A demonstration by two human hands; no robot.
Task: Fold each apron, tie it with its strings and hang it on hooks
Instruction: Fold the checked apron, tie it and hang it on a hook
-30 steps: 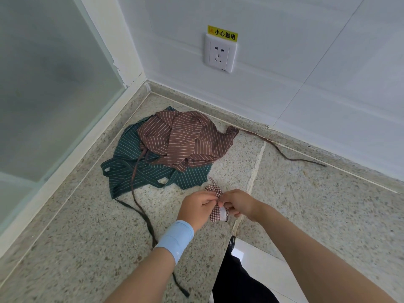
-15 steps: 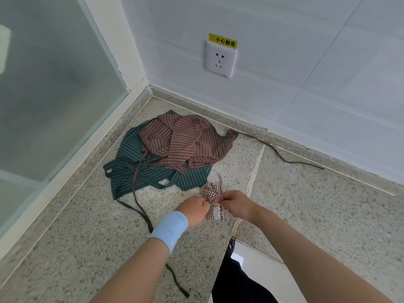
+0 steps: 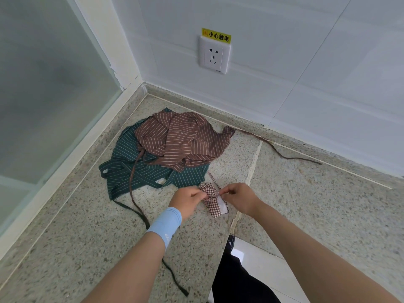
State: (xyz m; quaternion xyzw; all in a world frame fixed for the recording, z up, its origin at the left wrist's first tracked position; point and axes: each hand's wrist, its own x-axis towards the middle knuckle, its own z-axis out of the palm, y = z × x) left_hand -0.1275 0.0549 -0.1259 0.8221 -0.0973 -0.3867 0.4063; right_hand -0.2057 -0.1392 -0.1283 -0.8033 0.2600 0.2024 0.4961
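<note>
Lying between both hands (image 3: pixel 213 196), the checked apron bundle (image 3: pixel 215 206) is pinched.

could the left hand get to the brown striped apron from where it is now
Probably yes. The brown striped apron lies uncovered on top of the green striped apron, just beyond the left hand, with nothing between. But that hand is now pinching the checked apron together with the right hand, so it must let go first.
</note>
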